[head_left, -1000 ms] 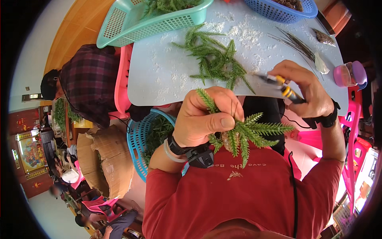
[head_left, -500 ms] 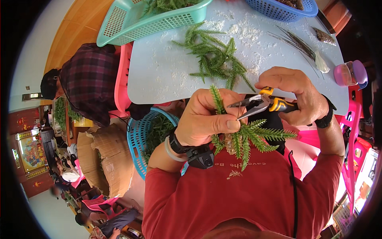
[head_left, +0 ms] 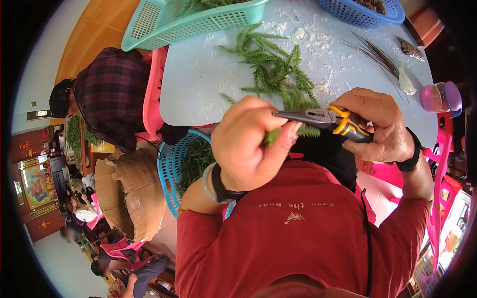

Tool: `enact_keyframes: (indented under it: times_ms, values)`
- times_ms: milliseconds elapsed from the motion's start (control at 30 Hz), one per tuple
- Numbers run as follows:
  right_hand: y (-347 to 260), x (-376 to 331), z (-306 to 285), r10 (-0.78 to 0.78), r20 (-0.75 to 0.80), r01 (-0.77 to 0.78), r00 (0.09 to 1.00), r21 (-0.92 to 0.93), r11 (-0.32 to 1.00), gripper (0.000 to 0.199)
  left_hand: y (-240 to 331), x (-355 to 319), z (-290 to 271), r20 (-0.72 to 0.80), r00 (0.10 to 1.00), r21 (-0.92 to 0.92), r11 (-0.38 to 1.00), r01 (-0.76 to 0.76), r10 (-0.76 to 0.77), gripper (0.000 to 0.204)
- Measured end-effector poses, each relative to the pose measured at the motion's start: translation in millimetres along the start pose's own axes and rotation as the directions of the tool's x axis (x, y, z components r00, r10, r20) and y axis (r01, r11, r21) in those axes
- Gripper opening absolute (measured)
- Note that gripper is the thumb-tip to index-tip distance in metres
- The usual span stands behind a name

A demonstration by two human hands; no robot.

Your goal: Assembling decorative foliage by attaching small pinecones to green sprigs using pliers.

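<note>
My left hand (head_left: 248, 144) is closed around an artificial pine sprig (head_left: 310, 131), with blurred green needles poking out beyond the fingers. Most of the sprig is hidden behind that hand. In my right hand (head_left: 382, 124) are needle-nose pliers (head_left: 318, 117) with yellow and black handles. Their jaws look closed and point left, the tips meeting my left fingers. What lies between the tips, if anything, cannot be made out. Just beyond both hands, a pile of green pine sprigs (head_left: 273, 64) lies on the pale blue table (head_left: 191, 94).
White flakes are scattered over the table. A green basket (head_left: 198, 30) and a blue basket (head_left: 362, 17) stand at the back. Thin wires (head_left: 377, 57) and a purple-lidded jar (head_left: 439, 97) are at right. A blue floor basket (head_left: 169, 174), cardboard box (head_left: 141, 193) and seated person (head_left: 109, 94) are left.
My left hand has turned over, swinging the sprig away from my chest and mostly out of sight. The pliers' jaws, parted before, have come together.
</note>
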State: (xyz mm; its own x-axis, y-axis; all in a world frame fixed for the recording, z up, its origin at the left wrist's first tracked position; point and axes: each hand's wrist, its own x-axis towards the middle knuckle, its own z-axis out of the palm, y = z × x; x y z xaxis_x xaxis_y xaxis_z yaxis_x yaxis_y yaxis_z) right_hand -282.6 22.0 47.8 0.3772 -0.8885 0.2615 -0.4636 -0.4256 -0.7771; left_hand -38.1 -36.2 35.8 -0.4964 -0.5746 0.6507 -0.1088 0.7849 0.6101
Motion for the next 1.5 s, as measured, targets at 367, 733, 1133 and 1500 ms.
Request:
enact_keyframes:
  times_ms: [367, 733, 1133, 1500]
  values:
    - [-5.2, -2.4, -3.8, 0.075, 0.022, -0.077, 0.997, 0.082, 0.994, 0.053, -20.1, -15.1, -6.6, 0.073, 0.979, -0.621, 0.759, 0.195, -0.192, 0.038]
    - [-7.0, -2.1, -7.9, 0.077, 0.028, -0.079, 0.997, 0.049, 0.996, 0.05, -52.4, 37.5, -8.3, 0.584, 0.812, -0.74, 0.421, 0.525, 0.014, 0.058]
    - [4.2, -15.0, 11.8, 0.312, -0.137, -0.283, 0.94, 0.198, 0.939, 0.049, -31.5, 11.2, 15.2, -0.098, 0.954, 0.122, 0.955, -0.271, 0.283, 0.031]
    - [-10.4, -10.6, 0.9, 0.505, 0.016, -0.473, 0.863, 0.375, 0.797, 0.053, -31.5, 14.2, 2.1, 0.056, 0.99, -0.635, 0.761, 0.135, -0.129, 0.02]
